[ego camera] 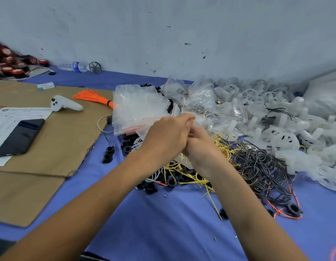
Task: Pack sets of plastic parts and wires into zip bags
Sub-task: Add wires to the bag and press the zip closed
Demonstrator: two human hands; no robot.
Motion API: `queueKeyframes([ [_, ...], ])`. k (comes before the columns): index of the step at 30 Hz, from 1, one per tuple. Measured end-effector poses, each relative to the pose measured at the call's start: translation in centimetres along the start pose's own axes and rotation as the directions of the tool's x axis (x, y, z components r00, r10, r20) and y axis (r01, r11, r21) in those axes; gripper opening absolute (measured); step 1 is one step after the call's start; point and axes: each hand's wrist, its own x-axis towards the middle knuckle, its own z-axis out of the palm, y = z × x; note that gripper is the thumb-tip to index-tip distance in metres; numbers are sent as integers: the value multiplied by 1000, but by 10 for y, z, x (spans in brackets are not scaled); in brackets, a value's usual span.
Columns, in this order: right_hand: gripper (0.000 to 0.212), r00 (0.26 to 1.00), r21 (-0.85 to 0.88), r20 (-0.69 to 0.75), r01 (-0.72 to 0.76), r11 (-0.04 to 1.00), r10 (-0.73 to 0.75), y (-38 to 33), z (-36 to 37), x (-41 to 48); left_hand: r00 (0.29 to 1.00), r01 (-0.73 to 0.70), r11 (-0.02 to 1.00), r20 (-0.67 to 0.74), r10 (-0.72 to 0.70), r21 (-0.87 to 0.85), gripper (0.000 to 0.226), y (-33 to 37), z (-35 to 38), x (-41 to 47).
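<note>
Here, my two hands meet at the centre, both gripping a small zip bag (197,123) of clear plastic. My left hand (167,137) is curled, its fingertips pinching the bag's upper edge. My right hand (203,150) sits just below and against it, fingers curled onto the same bag. The bag is blurred and mostly hidden by my fingers, so I cannot tell what is inside.

Just behind my hands lies a stack of empty zip bags (137,108) with red seal lines. Beside it, to the right, is a heap of filled bags (199,98). Under my wrists are tangled yellow wires (225,146) and white wires (154,176), with black rings (109,153) scattered among them and off to the left. To the right sits a thick tangle of black wires (261,166). Beyond that, a large pile of white plastic parts (276,117) runs along the wall.

Everything rests on a blue cloth (163,223). To the left a sheet of cardboard (56,140) carries a bundle of orange wires (93,97), a white controller (65,105), a dark phone (20,137) and a printed paper (13,113). A water bottle (77,66) lies by the wall at the far left.
</note>
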Motion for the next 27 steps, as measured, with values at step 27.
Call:
queueKeyframes([
  [27,26,919,-990,65,10,142,389,19,-109,-109,992,125,975,56,-117,-183,30,-21,4,1],
])
